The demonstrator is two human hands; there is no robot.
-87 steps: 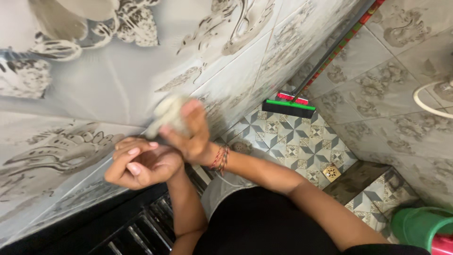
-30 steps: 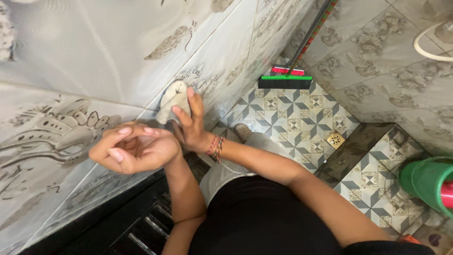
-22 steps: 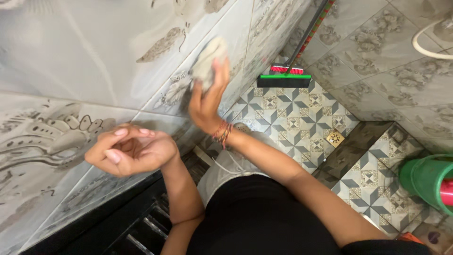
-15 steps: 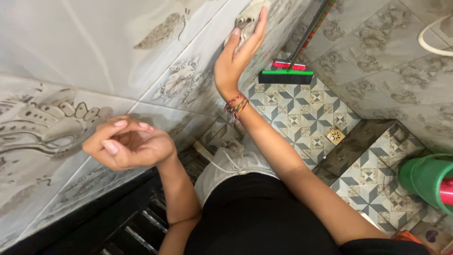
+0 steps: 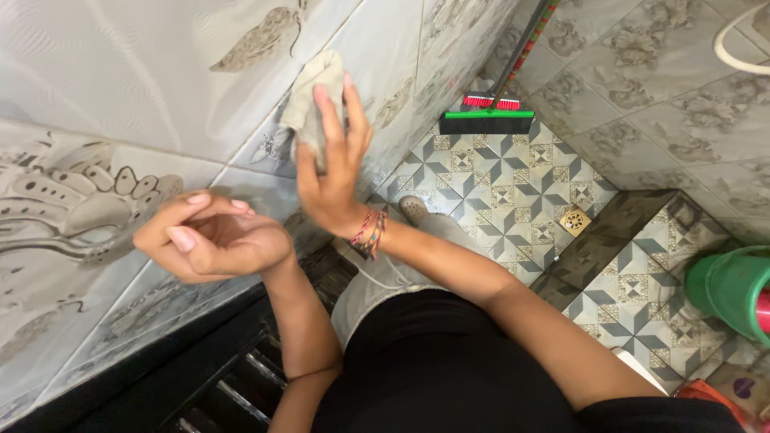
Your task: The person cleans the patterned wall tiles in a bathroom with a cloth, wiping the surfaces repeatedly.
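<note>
One crumpled grey cloth point(image 5: 309, 100) is pressed flat against the patterned wall tiles point(image 5: 120, 72) by the right hand point(image 5: 333, 172); the left hand point(image 5: 212, 240) is loosely curled, empty, above a patterned floor point(image 5: 513, 184).

So my right hand point(image 5: 333, 172) is flat up against the tiled wall point(image 5: 144, 72), zero room past it. My left hand point(image 5: 210, 240) sits just below-left, kinda crowding that side. Up and right along the wall is wide open tile.

Scene is evenly, softly lit; no hard shadows. Slight glare on glossy wall tiles point(image 5: 120, 72). Edges are mildly stretched.
</note>
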